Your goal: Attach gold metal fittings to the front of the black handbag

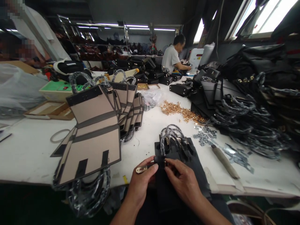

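Black strap (159, 160) in grip between left hand (142, 178) and right hand (181, 176)

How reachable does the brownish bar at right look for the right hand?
Probably yes. The brownish bar lies uncovered on the white table, just right of the black panel, with nothing standing between it and the right hand. That hand is busy over the panel, though.

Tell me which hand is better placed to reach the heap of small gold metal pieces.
Likely the right hand, though both are busy: it is nearer that heap of small gold metal pieces, while the left hand grips a flat black strap with a gold metal plate.
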The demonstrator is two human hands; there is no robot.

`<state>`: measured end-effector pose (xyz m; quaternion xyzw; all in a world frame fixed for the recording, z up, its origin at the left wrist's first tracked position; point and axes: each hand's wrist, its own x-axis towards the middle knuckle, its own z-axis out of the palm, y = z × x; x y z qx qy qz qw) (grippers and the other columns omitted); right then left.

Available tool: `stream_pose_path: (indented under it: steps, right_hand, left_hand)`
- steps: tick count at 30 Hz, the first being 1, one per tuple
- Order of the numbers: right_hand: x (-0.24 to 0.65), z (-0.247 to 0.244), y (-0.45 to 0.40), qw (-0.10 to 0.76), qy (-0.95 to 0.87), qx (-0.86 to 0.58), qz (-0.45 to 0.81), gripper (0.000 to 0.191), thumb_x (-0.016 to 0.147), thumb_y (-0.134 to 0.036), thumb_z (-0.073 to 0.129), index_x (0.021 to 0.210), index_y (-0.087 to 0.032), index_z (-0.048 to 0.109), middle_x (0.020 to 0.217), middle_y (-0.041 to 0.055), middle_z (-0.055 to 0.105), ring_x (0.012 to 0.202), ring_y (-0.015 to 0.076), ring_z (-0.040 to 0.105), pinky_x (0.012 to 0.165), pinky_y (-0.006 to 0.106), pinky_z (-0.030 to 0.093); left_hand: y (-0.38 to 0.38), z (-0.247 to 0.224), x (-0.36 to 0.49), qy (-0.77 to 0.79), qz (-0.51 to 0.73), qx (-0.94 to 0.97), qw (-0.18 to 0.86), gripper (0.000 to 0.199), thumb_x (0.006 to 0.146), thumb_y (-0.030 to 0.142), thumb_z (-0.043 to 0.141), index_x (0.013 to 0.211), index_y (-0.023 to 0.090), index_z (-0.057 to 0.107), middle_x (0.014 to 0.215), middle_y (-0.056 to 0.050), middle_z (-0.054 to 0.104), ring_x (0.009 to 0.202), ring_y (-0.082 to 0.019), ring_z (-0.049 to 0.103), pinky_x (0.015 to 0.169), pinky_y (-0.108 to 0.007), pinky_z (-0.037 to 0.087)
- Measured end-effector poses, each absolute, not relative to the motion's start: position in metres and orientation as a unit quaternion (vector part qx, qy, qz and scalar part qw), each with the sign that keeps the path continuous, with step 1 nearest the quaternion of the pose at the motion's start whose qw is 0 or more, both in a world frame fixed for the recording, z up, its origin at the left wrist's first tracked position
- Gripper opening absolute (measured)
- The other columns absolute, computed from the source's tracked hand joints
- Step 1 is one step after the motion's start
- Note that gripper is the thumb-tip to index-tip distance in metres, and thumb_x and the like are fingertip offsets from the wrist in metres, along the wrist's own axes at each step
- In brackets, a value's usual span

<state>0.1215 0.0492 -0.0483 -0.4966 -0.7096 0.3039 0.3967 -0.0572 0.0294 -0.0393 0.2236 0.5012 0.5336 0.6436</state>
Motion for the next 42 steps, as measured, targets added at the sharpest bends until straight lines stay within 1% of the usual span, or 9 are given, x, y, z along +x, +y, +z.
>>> stream_pose_path:
  steps: [5, 10, 14, 18, 26, 33, 36, 39, 42]
  right_hand:
    - [0.114, -0.051, 0.047, 0.396, -0.718, -0.505, 0.269, 0.026, 0.100, -0.029, 0.057, 0.119, -0.024, 0.075, 0.088, 0.0053, 0.073, 0.076, 0.0195, 0.070, 0.074, 0.030, 0.058]
    - [0.113, -0.051, 0.045, 0.364, -0.735, -0.504, 0.270, 0.033, 0.101, -0.030, 0.054, 0.129, -0.023, 0.070, 0.092, 0.0065, 0.071, 0.081, 0.0206, 0.070, 0.076, 0.030, 0.058]
    - [0.111, -0.049, 0.045, 0.343, -0.739, -0.513, 0.271, 0.027, 0.099, -0.028, 0.055, 0.121, -0.024, 0.070, 0.092, 0.0051, 0.070, 0.080, 0.0202, 0.070, 0.077, 0.030, 0.056]
    - [0.106, -0.045, 0.048, 0.322, -0.732, -0.527, 0.287, 0.023, 0.097, -0.028, 0.057, 0.116, -0.024, 0.069, 0.089, 0.0043, 0.071, 0.075, 0.0198, 0.069, 0.073, 0.030, 0.056]
    - [0.105, -0.038, 0.055, 0.297, -0.713, -0.537, 0.339, 0.019, 0.091, -0.026, 0.061, 0.109, -0.025, 0.069, 0.077, -0.0010, 0.069, 0.062, 0.0156, 0.065, 0.062, 0.025, 0.051]
    - [0.105, -0.031, 0.062, 0.257, -0.714, -0.539, 0.365, 0.017, 0.090, -0.025, 0.061, 0.103, -0.023, 0.071, 0.070, -0.0021, 0.065, 0.062, 0.0153, 0.062, 0.060, 0.024, 0.046]
    - [0.106, -0.028, 0.064, 0.238, -0.716, -0.541, 0.370, 0.016, 0.089, -0.024, 0.061, 0.102, -0.023, 0.071, 0.071, -0.0023, 0.066, 0.063, 0.0158, 0.062, 0.062, 0.026, 0.046]
    - [0.107, -0.024, 0.066, 0.237, -0.710, -0.531, 0.398, 0.015, 0.090, -0.023, 0.061, 0.101, -0.023, 0.071, 0.071, -0.0028, 0.066, 0.065, 0.0156, 0.062, 0.064, 0.026, 0.046]
    - [0.109, -0.021, 0.070, 0.247, -0.687, -0.537, 0.423, 0.019, 0.089, -0.022, 0.063, 0.107, -0.023, 0.067, 0.069, -0.0054, 0.062, 0.062, 0.0141, 0.059, 0.061, 0.025, 0.044]
  left_hand:
    - [0.030, -0.042, -0.060, 0.487, 0.539, 0.213, 0.654, 0.053, 0.075, 0.035, 0.089, 0.122, 0.017, 0.073, 0.105, -0.011, 0.081, 0.084, -0.025, 0.078, 0.072, -0.034, 0.064]
    - [0.029, -0.046, -0.064, 0.480, 0.539, 0.207, 0.661, 0.051, 0.074, 0.033, 0.090, 0.120, 0.016, 0.075, 0.105, -0.010, 0.081, 0.083, -0.023, 0.077, 0.072, -0.031, 0.063]
    - [0.028, -0.049, -0.064, 0.487, 0.534, 0.212, 0.658, 0.052, 0.075, 0.034, 0.089, 0.122, 0.017, 0.075, 0.107, -0.011, 0.081, 0.088, -0.023, 0.077, 0.075, -0.030, 0.062]
    - [0.029, -0.049, -0.063, 0.491, 0.533, 0.223, 0.652, 0.049, 0.075, 0.034, 0.089, 0.120, 0.018, 0.076, 0.107, -0.009, 0.081, 0.089, -0.022, 0.077, 0.078, -0.029, 0.061]
    - [0.029, -0.047, -0.056, 0.525, 0.537, 0.242, 0.614, 0.047, 0.076, 0.035, 0.085, 0.119, 0.018, 0.077, 0.113, -0.011, 0.081, 0.097, -0.027, 0.077, 0.089, -0.036, 0.060]
    - [0.029, -0.043, -0.049, 0.556, 0.536, 0.224, 0.594, 0.045, 0.074, 0.034, 0.082, 0.115, 0.016, 0.078, 0.093, -0.010, 0.083, 0.089, -0.027, 0.077, 0.085, -0.035, 0.060]
    - [0.028, -0.048, -0.050, 0.560, 0.532, 0.240, 0.588, 0.044, 0.076, 0.034, 0.081, 0.117, 0.018, 0.078, 0.098, -0.010, 0.083, 0.090, -0.026, 0.078, 0.085, -0.034, 0.060]
    - [0.027, -0.052, -0.051, 0.556, 0.530, 0.260, 0.585, 0.042, 0.079, 0.035, 0.080, 0.118, 0.020, 0.078, 0.099, -0.009, 0.083, 0.095, -0.027, 0.077, 0.091, -0.035, 0.059]
    - [0.028, -0.049, -0.053, 0.550, 0.534, 0.259, 0.587, 0.042, 0.078, 0.036, 0.082, 0.117, 0.021, 0.079, 0.109, -0.009, 0.082, 0.101, -0.028, 0.077, 0.095, -0.036, 0.059]
